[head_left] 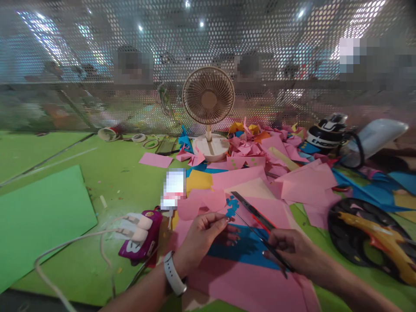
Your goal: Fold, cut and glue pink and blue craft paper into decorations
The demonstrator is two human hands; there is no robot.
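Note:
My left hand (203,238), with a white wristband, pinches a small jagged-edged blue paper cutout (232,206) between thumb and fingertips. My right hand (287,249) is closed around a thin, dark, pointed tool (276,253); its fine tip reaches toward the cutout. Whether it is tweezers I cannot tell. A red and black utility knife (256,214) lies slanted just beyond my right fingers; whether they touch it is unclear. Below both hands is a blue paper strip (240,258) on pink paper sheets (234,281).
A fan (208,99) stands at the back beside a heap of folded pink paper (247,147). Left are a lit phone (173,188), a purple power block (152,234) with cables and a green sheet (42,221). Right are a yellow glue gun (373,234) on a black tray (338,234) and a bottle (326,134).

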